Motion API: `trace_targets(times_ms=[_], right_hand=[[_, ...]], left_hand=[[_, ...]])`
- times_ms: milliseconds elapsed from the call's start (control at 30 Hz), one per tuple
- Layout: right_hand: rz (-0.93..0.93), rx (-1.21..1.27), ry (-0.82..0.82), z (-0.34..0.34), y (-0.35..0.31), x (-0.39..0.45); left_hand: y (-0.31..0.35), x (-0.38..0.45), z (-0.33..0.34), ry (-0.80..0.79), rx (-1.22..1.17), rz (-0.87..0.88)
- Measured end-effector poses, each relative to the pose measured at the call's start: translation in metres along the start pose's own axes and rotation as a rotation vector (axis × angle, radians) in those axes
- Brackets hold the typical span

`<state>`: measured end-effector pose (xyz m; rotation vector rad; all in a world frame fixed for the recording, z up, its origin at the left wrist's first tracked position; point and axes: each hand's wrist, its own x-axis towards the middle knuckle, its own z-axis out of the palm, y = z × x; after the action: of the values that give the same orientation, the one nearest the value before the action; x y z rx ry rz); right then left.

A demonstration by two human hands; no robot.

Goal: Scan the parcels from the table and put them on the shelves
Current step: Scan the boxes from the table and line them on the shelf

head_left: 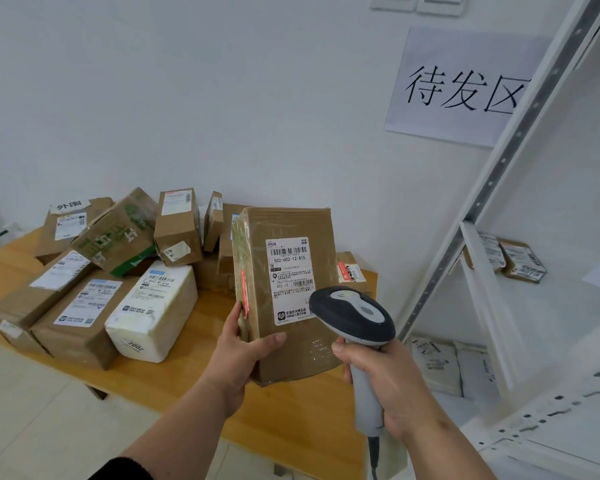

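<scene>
My left hand grips the lower left corner of a brown cardboard parcel, holding it upright above the wooden table. Its white shipping label faces me. My right hand grips the handle of a grey and black barcode scanner. The scanner's head sits just right of the label's lower part, in front of the parcel. Several more cardboard parcels and a white wrapped parcel lie piled on the table to the left.
A white metal shelf unit stands at the right. Small parcels lie on its middle shelf and white bags on a lower one. A paper sign hangs on the wall. Pale floor tiles show at lower left.
</scene>
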<state>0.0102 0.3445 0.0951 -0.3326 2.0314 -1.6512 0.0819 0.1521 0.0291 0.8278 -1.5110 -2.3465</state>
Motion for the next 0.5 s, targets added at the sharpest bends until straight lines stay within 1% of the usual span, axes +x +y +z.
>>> trace_targets(times_ms=[233,500], right_hand=[[-0.006,0.001,0.005,-0.011,0.007,-0.008],[-0.001,-0.031,0.138,-0.032,0.029,-0.020]], left_hand=[[-0.008,-0.017,0.011,0.012,-0.007,-0.004],[-0.030,-0.034,0.013,0.031,-0.026,-0.081]])
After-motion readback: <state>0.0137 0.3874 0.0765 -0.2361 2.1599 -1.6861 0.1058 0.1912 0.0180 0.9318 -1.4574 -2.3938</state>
